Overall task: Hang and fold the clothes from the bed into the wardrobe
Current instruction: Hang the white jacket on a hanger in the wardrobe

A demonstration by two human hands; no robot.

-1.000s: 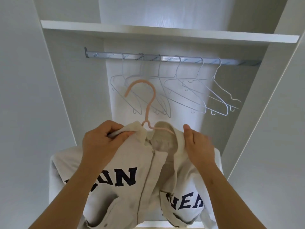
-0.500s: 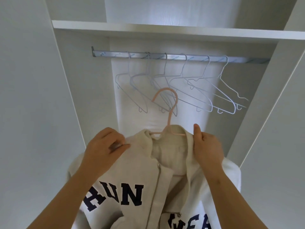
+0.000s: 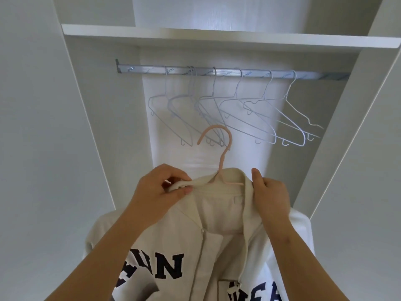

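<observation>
A cream zip jacket (image 3: pixel 219 216) with dark blue letters hangs on a pink hanger (image 3: pixel 223 153), held up in front of the open wardrobe. My left hand (image 3: pixel 158 192) pinches the jacket's left collar and shoulder over the hanger's arm. My right hand (image 3: pixel 271 196) grips the right side of the collar. The pink hook points left and sits below the silver rail (image 3: pixel 217 72), apart from it.
Several empty white wire hangers (image 3: pixel 238 114) hang along the rail's middle and right. A white shelf (image 3: pixel 217 38) runs above the rail. White wardrobe side panels (image 3: pixel 86 127) stand close on both sides.
The jacket and hanger rose slightly toward the rail and shifted right. My left hand took a tighter pinch on the left collar. Both hands stayed on the jacket.
</observation>
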